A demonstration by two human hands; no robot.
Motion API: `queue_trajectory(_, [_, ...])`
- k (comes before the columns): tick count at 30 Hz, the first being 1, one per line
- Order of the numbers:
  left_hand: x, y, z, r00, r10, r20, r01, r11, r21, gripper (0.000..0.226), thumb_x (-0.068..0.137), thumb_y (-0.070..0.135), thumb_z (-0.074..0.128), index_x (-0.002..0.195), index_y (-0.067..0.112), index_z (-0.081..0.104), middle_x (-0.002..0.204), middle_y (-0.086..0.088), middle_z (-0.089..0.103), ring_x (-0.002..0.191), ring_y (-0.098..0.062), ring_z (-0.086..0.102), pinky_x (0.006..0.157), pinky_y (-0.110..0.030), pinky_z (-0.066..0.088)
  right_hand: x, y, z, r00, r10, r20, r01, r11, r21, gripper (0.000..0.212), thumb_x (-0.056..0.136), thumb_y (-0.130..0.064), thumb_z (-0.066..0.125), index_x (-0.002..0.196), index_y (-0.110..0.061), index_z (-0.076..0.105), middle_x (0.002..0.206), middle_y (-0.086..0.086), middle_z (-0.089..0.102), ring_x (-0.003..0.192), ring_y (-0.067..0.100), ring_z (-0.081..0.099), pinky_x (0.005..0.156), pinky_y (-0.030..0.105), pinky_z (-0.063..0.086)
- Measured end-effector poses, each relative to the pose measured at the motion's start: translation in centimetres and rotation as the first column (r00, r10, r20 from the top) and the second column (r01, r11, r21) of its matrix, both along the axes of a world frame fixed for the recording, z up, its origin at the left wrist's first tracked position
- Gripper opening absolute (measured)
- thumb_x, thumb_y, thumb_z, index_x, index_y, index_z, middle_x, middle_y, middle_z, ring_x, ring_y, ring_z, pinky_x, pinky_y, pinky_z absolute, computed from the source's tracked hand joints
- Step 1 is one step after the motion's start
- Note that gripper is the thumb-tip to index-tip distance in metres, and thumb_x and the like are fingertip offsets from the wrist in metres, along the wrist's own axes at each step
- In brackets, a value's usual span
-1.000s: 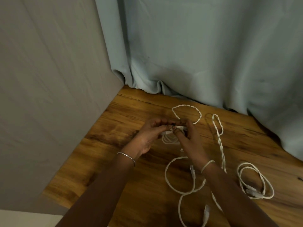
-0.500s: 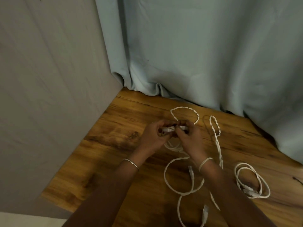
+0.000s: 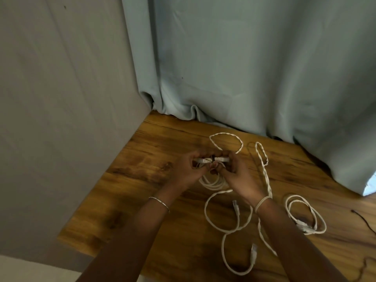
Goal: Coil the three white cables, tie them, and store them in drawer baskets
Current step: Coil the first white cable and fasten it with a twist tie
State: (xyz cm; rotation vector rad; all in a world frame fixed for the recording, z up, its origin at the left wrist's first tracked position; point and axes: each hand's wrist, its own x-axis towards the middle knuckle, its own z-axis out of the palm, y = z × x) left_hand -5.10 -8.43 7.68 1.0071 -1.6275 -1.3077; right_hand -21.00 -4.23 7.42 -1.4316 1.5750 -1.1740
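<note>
- Writing of any kind cannot be read on the cables or on the wooden table (image 3: pixel 142 200).
- Both hands have shifted a little toward the camera's lower part since a second ago, and the view has tipped slightly, so more of the blue curtain (image 3: pixel 244 68) shows; the cables on the table lie as they did.
- The left hand (image 3: pixel 186 169) and the right hand (image 3: pixel 237 174) meet over the table, fingers curled in, each pinching the top of a small white coiled cable (image 3: pixel 212 181) whose loops hang just below the fingertips (white connector ends show between the thumbs).
- A loose white cable (image 3: pixel 225 233) lies in open loops on the table below the right hand, passing under the right forearm.
- A twisted white cord (image 3: pixel 264 165) runs from a loop behind the hands down along the right wrist.
- A second coiled white cable (image 3: pixel 305 216) rests on the table to the right, apart from both hands.
- A thin bracelet (image 3: pixel 159 202) sits on the left wrist, a pale band (image 3: pixel 262 202) on the right.
- A grey cloth panel (image 3: pixel 61 119) stands at the left.
</note>
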Motion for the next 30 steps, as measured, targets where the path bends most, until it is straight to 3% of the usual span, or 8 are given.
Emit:
queue_trajectory(4, [0.4,0.8,-0.4,1.0,-0.004,-0.001,0.004,1.0,0.02,0.028,0.078,0.017,0.077,0.099,0.032,0.067,0.098,0.01,0.071,0.096,-0.007,0.067,0.082,-0.026,0.055,0.6,1.8,0.7,0.999,0.029,-0.022,-0.03,1.0,-0.006,0.025,0.09,-0.013,0.063,0.114,-0.014,0.057,0.109,0.004,0.067,0.097,0.012,0.066,0.083,0.025,0.054])
queue_trajectory(8, [0.1,2.2,-0.8,1.0,-0.016,-0.013,0.017,0.997,0.081,0.03,0.078,0.017,0.076,0.107,0.017,0.067,0.104,0.0,0.071,0.097,-0.015,0.067,0.085,-0.033,0.056,0.8,3.8,0.9,1.0,-0.003,-0.016,0.004,1.0,0.012,0.021,0.092,-0.006,0.058,0.112,-0.012,0.053,0.104,0.007,0.067,0.09,0.014,0.067,0.07,0.012,0.05])
queue_trajectory(10, [-0.2,3.2,-0.8,0.998,-0.043,-0.036,0.047,0.992,0.118,0.03,0.08,0.014,0.073,0.109,0.015,0.066,0.105,-0.002,0.07,0.097,-0.016,0.067,0.085,-0.034,0.056,0.7,4.9,0.7,1.0,-0.021,-0.011,0.021,1.0,0.023,0.019,0.092,-0.006,0.058,0.108,-0.016,0.054,0.1,0.006,0.069,0.086,0.012,0.068,0.069,0.018,0.052])
queue_trajectory(13, [-1.4,4.6,-1.1,0.991,-0.109,-0.084,0.119,0.983,0.136,0.022,0.082,0.009,0.071,0.099,0.022,0.065,0.096,0.004,0.07,0.086,-0.005,0.067,0.077,-0.024,0.056,0.2,7.0,-0.2,0.994,-0.099,0.036,0.098,0.995,0.021,0.02,0.091,-0.007,0.059,0.108,-0.017,0.057,0.094,0.008,0.072,0.085,0.024,0.071,0.078,0.048,0.056])
queue_trajectory(14, [-1.9,5.2,-1.2,0.989,-0.123,-0.085,0.133,0.982,0.134,0.022,0.082,0.009,0.071,0.095,0.026,0.065,0.092,0.007,0.07,0.083,-0.003,0.067,0.075,-0.024,0.056,0.1,7.9,-0.4,0.99,-0.132,0.043,0.131,0.991,0.011,0.019,0.091,-0.007,0.059,0.106,-0.02,0.057,0.092,0.008,0.072,0.083,0.025,0.071,0.078,0.051,0.055])
queue_trajectory(19, [-4.8,7.9,-2.0,0.986,-0.154,-0.064,0.161,0.979,0.126,0.019,0.081,0.007,0.07,0.095,0.019,0.068,0.086,-0.005,0.074,0.076,-0.022,0.072,0.072,-0.036,0.058,-1.2,11.7,-0.9,0.955,-0.297,0.012,0.297,0.955,-0.004,0.019,0.092,-0.01,0.058,0.103,-0.026,0.057,0.092,0.003,0.071,0.083,0.018,0.07,0.081,0.044,0.056])
queue_trajectory(24, [-7.6,9.7,-1.9,0.986,-0.163,-0.033,0.165,0.982,0.096,0.022,0.08,0.006,0.072,0.086,0.026,0.068,0.087,0.001,0.073,0.078,-0.017,0.07,0.071,-0.032,0.056,-4.0,14.7,-1.1,0.937,-0.344,-0.064,0.342,0.939,-0.036,0.025,0.088,-0.021,0.064,0.112,-0.022,0.058,0.101,0.001,0.07,0.092,0.017,0.068,0.083,0.048,0.055])
queue_trajectory(30, [-12.3,12.3,-1.6,0.973,-0.229,0.012,0.229,0.972,0.048,0.028,0.08,0.01,0.073,0.081,0.037,0.067,0.09,0.002,0.072,0.088,-0.021,0.07,0.08,-0.044,0.056,-7.6,17.9,-1.1,0.856,-0.504,-0.113,0.5,0.864,-0.063,0.029,0.083,-0.02,0.069,0.111,-0.017,0.062,0.095,-0.004,0.071,0.086,0.013,0.069,0.077,0.045,0.057])
